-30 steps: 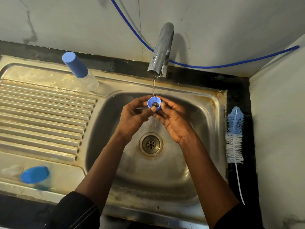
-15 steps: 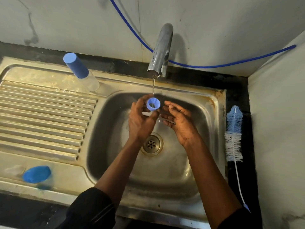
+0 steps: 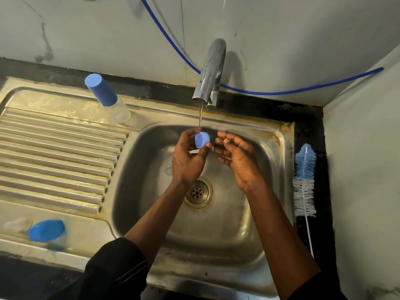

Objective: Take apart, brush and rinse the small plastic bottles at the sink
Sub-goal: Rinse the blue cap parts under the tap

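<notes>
Water is run in a thin stream from the tap (image 3: 209, 72) onto the blue cap (image 3: 202, 139), which is pinched by fingers of the left hand (image 3: 188, 161) over the sink (image 3: 249, 213) bowl. Just beside it the right hand (image 3: 238, 161) is held, fingers loosely apart.

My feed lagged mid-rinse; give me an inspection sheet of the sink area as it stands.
Surface: steel sink, basin wet; ribbed drainboard on its left; tap running.
Job's things: blue cap under the stream; capped bottle upright at the drainboard's rear; second bottle at its front, blurred; bottle brush lying on the dark counter right of the sink.
Clutter: nothing seen.
Grippers: left hand pinches the cap; right hand beside it, fingers relaxed, nothing plainly held.
Cables: blue hose along the wall.
Surroundings: wall stained; corner at right.
</notes>
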